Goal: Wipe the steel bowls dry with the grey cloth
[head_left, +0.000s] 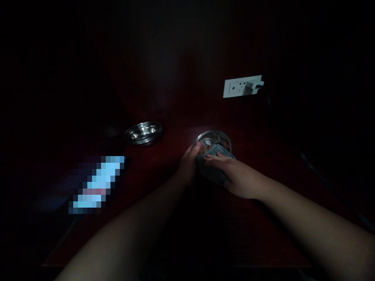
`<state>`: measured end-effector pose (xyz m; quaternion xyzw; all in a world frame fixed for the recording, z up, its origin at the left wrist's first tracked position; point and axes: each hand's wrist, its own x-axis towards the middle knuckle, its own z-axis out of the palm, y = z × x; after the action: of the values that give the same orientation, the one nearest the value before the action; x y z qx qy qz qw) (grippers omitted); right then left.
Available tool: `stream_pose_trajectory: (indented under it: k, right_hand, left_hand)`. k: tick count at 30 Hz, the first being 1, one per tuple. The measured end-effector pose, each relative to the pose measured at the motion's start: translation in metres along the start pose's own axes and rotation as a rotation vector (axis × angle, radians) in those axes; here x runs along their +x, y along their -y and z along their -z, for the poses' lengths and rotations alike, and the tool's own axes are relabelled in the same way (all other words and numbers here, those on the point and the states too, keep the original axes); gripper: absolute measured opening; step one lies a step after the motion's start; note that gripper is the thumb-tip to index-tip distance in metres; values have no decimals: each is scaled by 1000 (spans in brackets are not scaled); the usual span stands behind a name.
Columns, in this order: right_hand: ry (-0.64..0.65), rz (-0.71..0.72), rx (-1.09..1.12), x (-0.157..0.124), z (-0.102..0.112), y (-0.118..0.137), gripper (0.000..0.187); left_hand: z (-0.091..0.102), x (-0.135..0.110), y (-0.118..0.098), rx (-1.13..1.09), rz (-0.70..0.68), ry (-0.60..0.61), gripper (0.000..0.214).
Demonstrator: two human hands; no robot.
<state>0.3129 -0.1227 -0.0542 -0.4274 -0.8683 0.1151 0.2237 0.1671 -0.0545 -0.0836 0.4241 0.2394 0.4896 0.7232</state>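
Filling the lower part of the view, a dark red worktop [234, 228] lay mostly in shadow, its front edge running low across the view and its back edge meeting a dark wall. Two bare forearms reached over the front edge and converged short of the back edge. By the left edge, a bright rectangular screen [99, 183], blurred into coloured blocks, lay slanting. Near the middle of the back edge, slightly right of centre, was a shiny metal bowl [216, 137]. The left hand [188, 166] held its near left side, the grip closed on the rim with the thumb uppermost; the fingers were largely hidden. The right hand [237, 173] lay over a grey-green cloth [211, 171] with a coarse, pale weave, the grip partly closed around it, fingers bent and the cloth against the near side of the metal bowl. Toward the back left corner, well apart from the hands, stood a stack of bowls [143, 133], also shiny metal. Above the back edge, right of centre, a white socket plate [234, 89] was set in the wall, with a white plug [253, 86] in its right end.
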Motion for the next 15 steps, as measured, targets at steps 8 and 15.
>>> stream_pose_trajectory:
  k: [8,15]
  right_hand:
    - [11,-9,33,1,-1,-1,53]
    - [-10,6,14,0,0,1,53]
  left_hand:
    - [3,2,5,84,-16,-45,52]
    - [-2,-1,3,66,2,-71,55]
